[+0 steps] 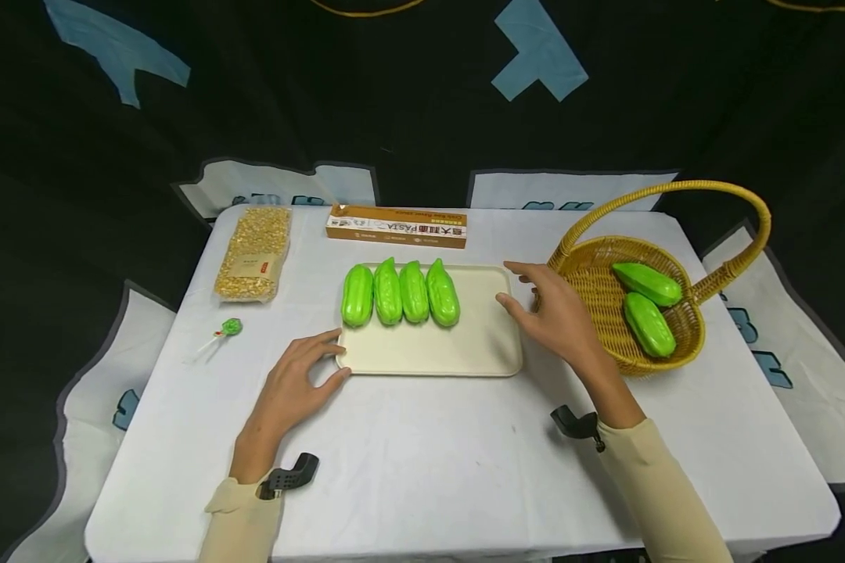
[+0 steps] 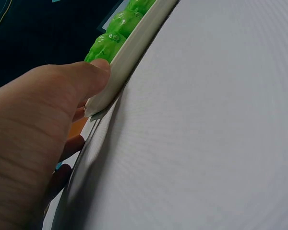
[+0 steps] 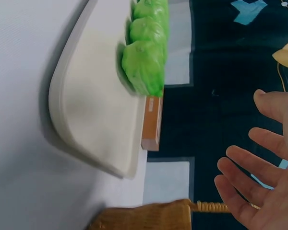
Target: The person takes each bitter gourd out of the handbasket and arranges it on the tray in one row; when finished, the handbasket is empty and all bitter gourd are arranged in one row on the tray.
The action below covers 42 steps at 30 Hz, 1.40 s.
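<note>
A cream rectangular tray [image 1: 422, 349] lies on the table with several glossy green toy vegetables [image 1: 414, 292], shaped like short gourds, side by side on its left half. My left hand [image 1: 297, 383] holds the tray's front left corner. In the left wrist view its thumb presses on the rim, and the other fingers are partly hidden behind. Over by the tray's right edge, my right hand [image 1: 552, 317] hovers with fingers spread, holding nothing. To the right of that hand stands a wicker basket [image 1: 580, 277], with two more green vegetables [image 1: 649, 324] inside.
The basket's tall handle [image 1: 704, 186] arches over it. Behind the tray lies a brown pasta box [image 1: 397, 227]. A bag of yellow grains [image 1: 253, 254] sits at the back left, with a green lollipop [image 1: 231, 327] in front of it. A white cloth [image 1: 422, 469] covers the table.
</note>
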### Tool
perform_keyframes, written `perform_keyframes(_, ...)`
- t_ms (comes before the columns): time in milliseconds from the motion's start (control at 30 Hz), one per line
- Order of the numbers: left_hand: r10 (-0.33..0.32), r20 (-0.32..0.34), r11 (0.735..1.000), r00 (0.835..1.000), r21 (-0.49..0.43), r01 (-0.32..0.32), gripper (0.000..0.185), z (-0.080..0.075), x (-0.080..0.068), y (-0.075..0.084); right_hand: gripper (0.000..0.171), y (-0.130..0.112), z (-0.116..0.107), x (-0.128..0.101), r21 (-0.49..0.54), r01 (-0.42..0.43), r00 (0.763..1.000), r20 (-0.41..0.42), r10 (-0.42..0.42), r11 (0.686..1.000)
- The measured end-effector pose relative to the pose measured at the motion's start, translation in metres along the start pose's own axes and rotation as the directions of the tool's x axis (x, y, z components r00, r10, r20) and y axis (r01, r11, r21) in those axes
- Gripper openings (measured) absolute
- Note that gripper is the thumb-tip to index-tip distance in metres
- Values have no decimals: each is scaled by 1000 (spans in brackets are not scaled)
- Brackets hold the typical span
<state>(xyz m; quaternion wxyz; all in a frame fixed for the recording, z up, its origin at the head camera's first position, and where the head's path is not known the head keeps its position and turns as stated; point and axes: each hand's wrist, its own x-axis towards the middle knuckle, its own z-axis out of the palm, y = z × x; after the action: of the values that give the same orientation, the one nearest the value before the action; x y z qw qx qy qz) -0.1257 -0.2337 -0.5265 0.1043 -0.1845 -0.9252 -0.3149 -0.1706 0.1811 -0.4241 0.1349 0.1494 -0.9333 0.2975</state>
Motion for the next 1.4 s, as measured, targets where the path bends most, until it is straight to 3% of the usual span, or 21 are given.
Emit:
perform_keyframes(300,-5,-6,1000,1000,-10,5,35,0,-1,-1,51,15,-20,-14,29,23,999,-50,-21,999)
perform_keyframes(833,6,-8,1000,1000,-15,-6,36,1,-1,0,40,53,-52,-39,7,-34,996,-81,34,999)
perform_keyframes(1400,26,-25,1000,999,-14,-26,35,1,-2,1,43,93,-78,-58,-33,-170,984,-50,168,985)
